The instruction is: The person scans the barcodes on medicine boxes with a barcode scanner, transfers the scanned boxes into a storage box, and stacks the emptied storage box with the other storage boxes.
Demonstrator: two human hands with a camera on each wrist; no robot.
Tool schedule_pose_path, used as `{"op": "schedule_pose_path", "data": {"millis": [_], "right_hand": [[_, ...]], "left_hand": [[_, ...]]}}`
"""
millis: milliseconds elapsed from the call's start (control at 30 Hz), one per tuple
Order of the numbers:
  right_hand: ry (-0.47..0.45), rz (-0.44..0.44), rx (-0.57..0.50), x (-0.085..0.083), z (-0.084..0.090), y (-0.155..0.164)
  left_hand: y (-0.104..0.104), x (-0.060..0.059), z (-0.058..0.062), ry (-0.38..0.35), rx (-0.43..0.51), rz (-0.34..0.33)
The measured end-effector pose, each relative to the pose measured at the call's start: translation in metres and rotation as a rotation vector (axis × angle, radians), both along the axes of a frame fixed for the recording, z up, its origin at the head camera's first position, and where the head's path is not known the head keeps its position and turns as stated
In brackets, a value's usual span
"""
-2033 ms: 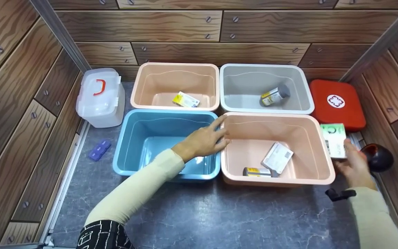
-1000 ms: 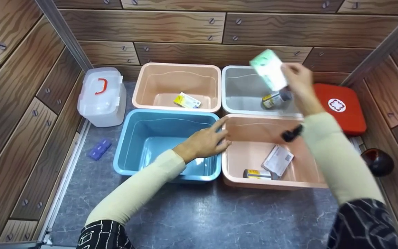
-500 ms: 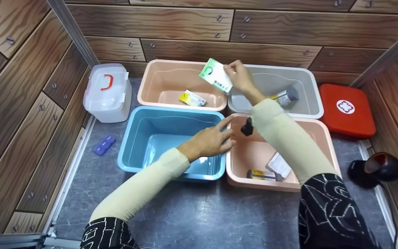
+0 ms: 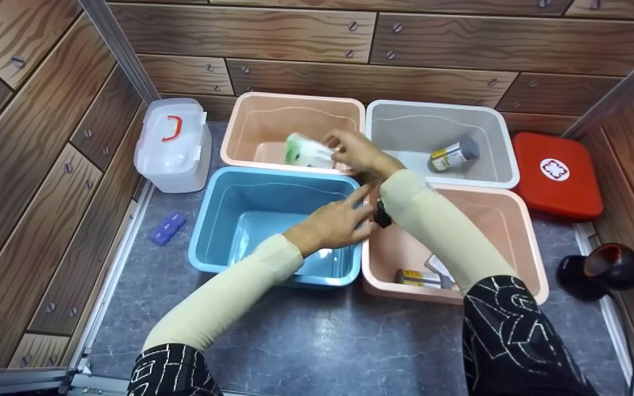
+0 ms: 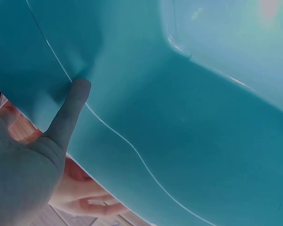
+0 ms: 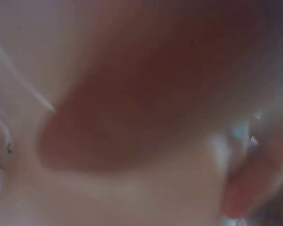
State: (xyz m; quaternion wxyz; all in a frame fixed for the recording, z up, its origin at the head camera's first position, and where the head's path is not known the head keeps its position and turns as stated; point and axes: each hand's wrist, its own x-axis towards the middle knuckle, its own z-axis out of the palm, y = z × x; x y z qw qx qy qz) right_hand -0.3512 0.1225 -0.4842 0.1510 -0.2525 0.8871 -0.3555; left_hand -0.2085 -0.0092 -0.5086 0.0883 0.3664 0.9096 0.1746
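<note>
Green-and-white box (image 4: 310, 152): we are seeing it blurred, over the front part of the back-left pink bin (image 4: 295, 118); whether it is touching that bin we are not managing to tell.
Right grip (image 4: 356, 149): fingers are apparently clamping the box's right end; we are judging that this end hold is keeping most of the box clear of the fingers.
Left grip (image 4: 331, 223): fingers are lying apart across the adjoining rims of the blue bin (image 4: 262, 195) and the front-right pink bin (image 4: 507, 231), one digit touching the blue inner wall; probably this is steadying the bins or supporting the arm.
Bin count: we are counting four: two pink, one blue, one grey bin (image 4: 432, 118), standing two by two, presumably for easy reach.
Bottle count: two; one bottle (image 4: 453, 155) is lying in the grey bin, a second bottle (image 4: 419, 278) in the front-right pink one.
White box (image 4: 439, 265): one, lying beside the second bottle, the right sleeve (image 4: 438, 220) partly covering it.
Bench (image 4: 295, 341) edges: we are noting one clear lidded box (image 4: 171, 154), one purple organizer (image 4: 168, 228), one red case (image 4: 556, 176), one black device (image 4: 614, 268), likely sitting outward to leave the bins room.
</note>
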Motion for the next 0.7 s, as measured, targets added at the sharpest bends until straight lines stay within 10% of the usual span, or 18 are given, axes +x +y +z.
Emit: {"op": "schedule_pose_path", "data": {"millis": [167, 400, 700], "right_hand": [[0.047, 0.114, -0.045, 0.005, -0.004, 0.011], [-0.067, 0.056, -0.298, 0.023, 0.005, 0.062], [-0.271, 0.134, -0.182, 0.062, 0.01, 0.142]], "left_hand": [[0.001, 0.0, -0.001, 0.025, 0.009, -0.009], [-0.001, -0.001, 0.0, 0.019, 0.013, -0.002], [0.0, 0.001, 0.0, 0.009, 0.017, -0.012]]}}
